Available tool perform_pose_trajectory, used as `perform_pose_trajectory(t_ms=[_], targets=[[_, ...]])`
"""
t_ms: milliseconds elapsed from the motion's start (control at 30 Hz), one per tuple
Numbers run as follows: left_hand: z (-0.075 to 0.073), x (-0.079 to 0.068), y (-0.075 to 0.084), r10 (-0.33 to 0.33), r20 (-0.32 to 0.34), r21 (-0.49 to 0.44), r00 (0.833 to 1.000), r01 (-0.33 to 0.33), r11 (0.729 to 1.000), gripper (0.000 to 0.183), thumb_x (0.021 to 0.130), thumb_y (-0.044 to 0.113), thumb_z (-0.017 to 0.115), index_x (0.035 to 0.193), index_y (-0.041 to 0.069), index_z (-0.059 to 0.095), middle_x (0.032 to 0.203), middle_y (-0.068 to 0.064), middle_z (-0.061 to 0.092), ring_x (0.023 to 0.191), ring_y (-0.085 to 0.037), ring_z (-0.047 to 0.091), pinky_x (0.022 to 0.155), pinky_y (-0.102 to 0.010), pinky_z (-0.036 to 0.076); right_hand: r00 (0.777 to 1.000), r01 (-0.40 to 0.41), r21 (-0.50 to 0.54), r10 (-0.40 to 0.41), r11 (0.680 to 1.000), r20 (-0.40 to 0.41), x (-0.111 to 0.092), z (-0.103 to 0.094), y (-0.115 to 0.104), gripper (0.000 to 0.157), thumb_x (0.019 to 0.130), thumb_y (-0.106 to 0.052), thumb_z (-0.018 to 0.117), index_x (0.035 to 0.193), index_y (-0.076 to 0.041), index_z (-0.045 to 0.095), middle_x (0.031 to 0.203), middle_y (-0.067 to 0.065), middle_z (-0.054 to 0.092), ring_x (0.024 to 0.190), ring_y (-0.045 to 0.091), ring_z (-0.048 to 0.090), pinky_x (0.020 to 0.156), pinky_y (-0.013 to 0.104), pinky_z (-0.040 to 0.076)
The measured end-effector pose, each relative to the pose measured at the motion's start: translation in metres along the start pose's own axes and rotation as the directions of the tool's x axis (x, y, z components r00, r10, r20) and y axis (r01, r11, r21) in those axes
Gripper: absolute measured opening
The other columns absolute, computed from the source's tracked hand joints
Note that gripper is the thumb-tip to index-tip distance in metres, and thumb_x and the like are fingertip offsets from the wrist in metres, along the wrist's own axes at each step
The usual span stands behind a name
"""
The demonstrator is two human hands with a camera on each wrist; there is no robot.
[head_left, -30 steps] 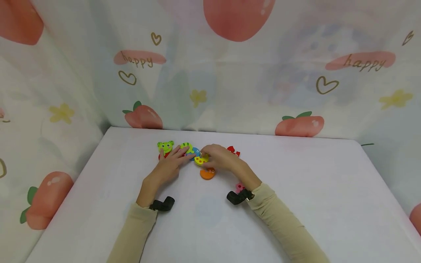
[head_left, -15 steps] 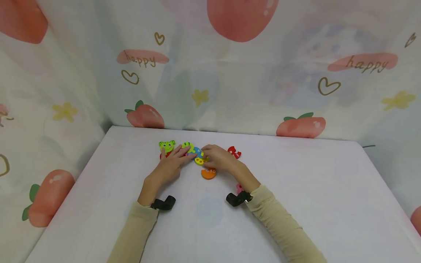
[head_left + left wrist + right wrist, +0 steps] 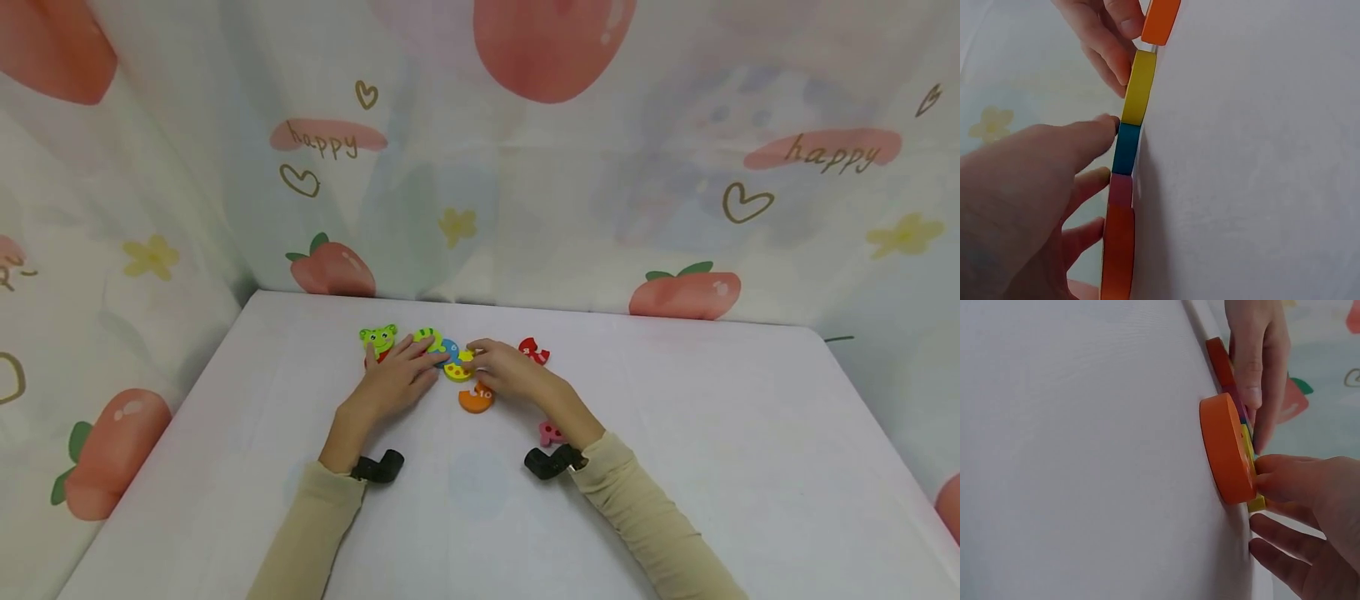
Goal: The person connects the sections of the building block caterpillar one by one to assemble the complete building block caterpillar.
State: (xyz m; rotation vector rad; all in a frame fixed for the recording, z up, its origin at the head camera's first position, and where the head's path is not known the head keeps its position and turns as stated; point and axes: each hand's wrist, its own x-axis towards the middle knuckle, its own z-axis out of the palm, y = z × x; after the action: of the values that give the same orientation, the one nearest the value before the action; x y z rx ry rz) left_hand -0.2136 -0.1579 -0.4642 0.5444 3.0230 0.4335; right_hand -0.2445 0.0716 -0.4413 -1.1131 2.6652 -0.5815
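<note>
Brightly painted wooden puzzle pieces form a curved row in the head view. It starts with a green smiling face piece (image 3: 378,337), then a green striped piece (image 3: 428,339), a blue piece (image 3: 448,351) marked 6 and a yellow dotted piece (image 3: 458,371). My left hand (image 3: 391,384) rests on this row with fingers spread, its fingertips touching the pieces. My right hand (image 3: 504,367) is at the row's right end, with loosely bent fingers by the yellow piece. Its thumb side touches or nearly touches an orange piece (image 3: 1222,450) marked 10. The right palm hides part of the row.
A red piece (image 3: 533,351) lies beyond my right hand. Near my right wrist is a pink piece (image 3: 551,433). All of this lies on a white table (image 3: 480,517), backed by a printed curtain (image 3: 555,208).
My right hand has drawn slightly to the right, uncovering more of the yellow piece and the pink piece. The left hand stays on the row, almost unmoved.
</note>
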Motion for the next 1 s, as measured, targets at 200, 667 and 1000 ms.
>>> perform_pose_trajectory(t_ms=[200,667,1000], targets=[[0.001,0.007,0.007,-0.066,0.041,0.014,0.997,0.066,0.998,0.050,0.097,0.053,0.048,0.145,0.040,0.043,0.160,0.003,0.030,0.150,-0.036,0.021,0.107,-0.080,0.002,1.000,-0.011,0.033,0.011,0.999,-0.015,-0.004,0.004,0.005,0.032,0.096,-0.009,0.058,0.127,-0.007,0.065,0.145,0.017,0.049,0.133,0.035,0.049,0.112,0.046,0.040],[0.001,0.015,0.031,-0.186,0.048,0.004,0.981,0.186,0.983,0.059,0.092,0.059,0.051,0.146,0.036,0.042,0.161,-0.001,0.027,0.149,-0.043,0.016,0.106,-0.080,0.007,0.999,-0.031,0.107,0.032,0.994,-0.016,-0.009,0.002,0.008,0.032,0.096,-0.006,0.056,0.127,-0.006,0.064,0.148,0.017,0.046,0.137,0.036,0.044,0.114,0.048,0.037],[0.007,0.013,0.043,-0.223,-0.029,0.018,0.974,0.224,0.974,0.060,0.091,0.056,0.056,0.143,0.028,0.048,0.159,-0.009,0.031,0.149,-0.044,0.015,0.105,-0.079,0.017,0.976,-0.053,0.158,0.084,0.986,-0.199,-0.028,-0.002,0.016,0.037,0.096,-0.005,0.054,0.133,-0.004,0.056,0.147,0.023,0.042,0.133,0.038,0.045,0.108,0.051,0.043]])
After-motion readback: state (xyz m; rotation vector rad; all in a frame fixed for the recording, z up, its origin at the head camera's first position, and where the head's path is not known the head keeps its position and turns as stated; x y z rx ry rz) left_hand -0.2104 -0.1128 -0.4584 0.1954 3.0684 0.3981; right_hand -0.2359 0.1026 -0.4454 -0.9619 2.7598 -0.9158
